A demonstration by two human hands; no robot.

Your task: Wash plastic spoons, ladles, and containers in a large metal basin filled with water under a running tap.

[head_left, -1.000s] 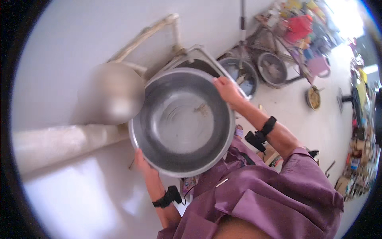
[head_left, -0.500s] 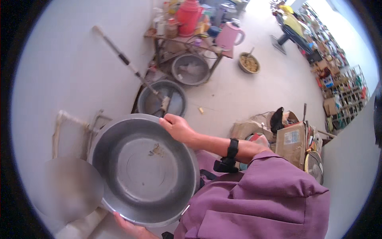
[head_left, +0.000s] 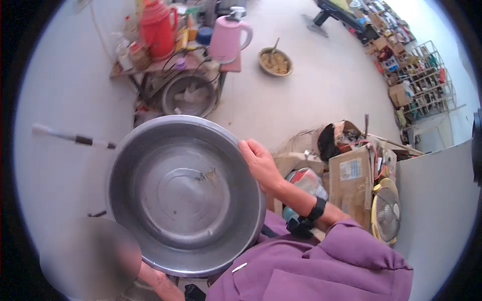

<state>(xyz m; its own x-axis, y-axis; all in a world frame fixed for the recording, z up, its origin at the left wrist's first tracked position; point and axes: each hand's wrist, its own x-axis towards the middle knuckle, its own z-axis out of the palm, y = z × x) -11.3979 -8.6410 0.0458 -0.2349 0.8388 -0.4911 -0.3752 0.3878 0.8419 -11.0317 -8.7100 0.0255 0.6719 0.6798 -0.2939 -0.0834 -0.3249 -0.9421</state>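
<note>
Between my hands is a large round metal basin [head_left: 186, 200], tilted so that its inside faces me. A small brownish patch of residue marks its bottom. My right hand [head_left: 260, 163] is closed on the right rim, with a dark strap around that wrist. At the lower left rim, my left hand [head_left: 146, 275] holds the basin from the near side; its fingers are partly lost in a blurred patch. Behind the basin's left edge, a pole-like handle [head_left: 75, 138] leans near the wall, its lower end hidden.
A low table [head_left: 231, 66] carries a red thermos [head_left: 158, 31], a pink kettle [head_left: 226, 40] and bottles. Another metal basin [head_left: 190, 95] stands beneath it. A bowl of food [head_left: 276, 62] sits on the floor. At right are a cardboard box [head_left: 349, 173], a yellow fan [head_left: 386, 213] and crowded shelves [head_left: 427, 75].
The view has swung right, and the table and kettle appear nearer. The held basin has come up and right in the picture, now covering the floor basin and the pole's lower end.
</note>
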